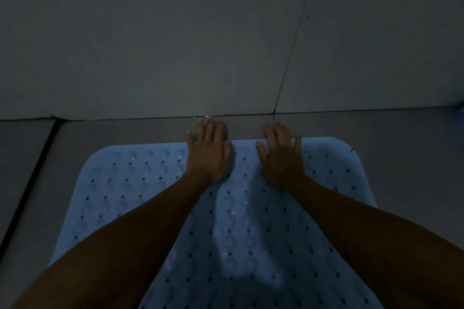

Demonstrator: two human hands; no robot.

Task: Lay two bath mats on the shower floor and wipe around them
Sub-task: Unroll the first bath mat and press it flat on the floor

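Head view: dim and bluish, looking down at one pale blue bath mat [140, 190] lying on the grey tiled shower floor [401, 163], with a tiled wall [175, 32] filling the upper half of the frame.
Hidden or cut off: the mat's near end runs out of the bottom of the frame, so its full length cannot be seen; both forearms cover wide strips of it; only one mat is in view.
Hard to make out: low light blurs the mat's surface, though rows of small dark holes and round suction-cup bumps show through; a bluish smudge at the right edge of the frame is too blurred to name.
Mat position: lower centre of the frame, flat on the floor, its far edge near the wall but apart from it, with a strip of bare tile between.
Mat axis: long axis runs from the bottom of the frame up toward the wall; the rounded far corners point to the upper left and upper right.
Left hand [209, 150]: fingers straight and spread, palm down on the mat's far edge, fingertips reaching past it onto the tile, close to the wall joint.
Right hand [281, 155]: likewise flat and spread, grasping nothing, pressed on the far edge just beside the left hand, fingertips over the tile.
Floor detail: a dark grout line runs diagonally along the left of the frame.
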